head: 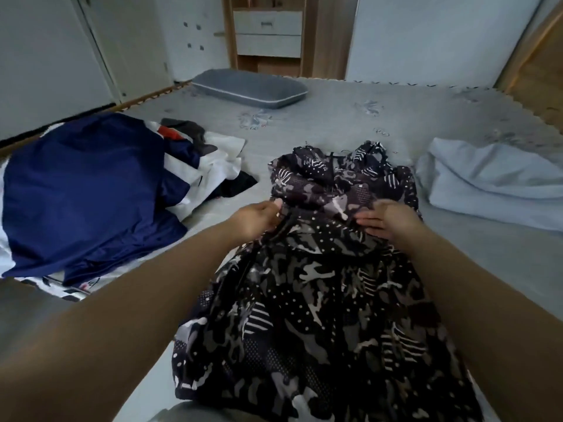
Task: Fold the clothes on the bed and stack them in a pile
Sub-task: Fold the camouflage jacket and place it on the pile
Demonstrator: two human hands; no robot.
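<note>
The patterned garment [320,293] lies on the bed [335,117] between both hands: the left hand [259,220] pinches its edge, and the right hand [387,222] presses flat on it.

Two bare hands, the left hand [259,219] and the right hand [387,220], meet at the centre of the frame. One dark patterned garment [320,300] fills the lower middle. One heap of navy and white clothes [91,193] sits at left; its separate pieces cannot be counted. Two pillows: one grey pillow [248,88] at upper centre, one pale pillow [493,181] at right. Two white drawers [268,33] at the top.
</note>
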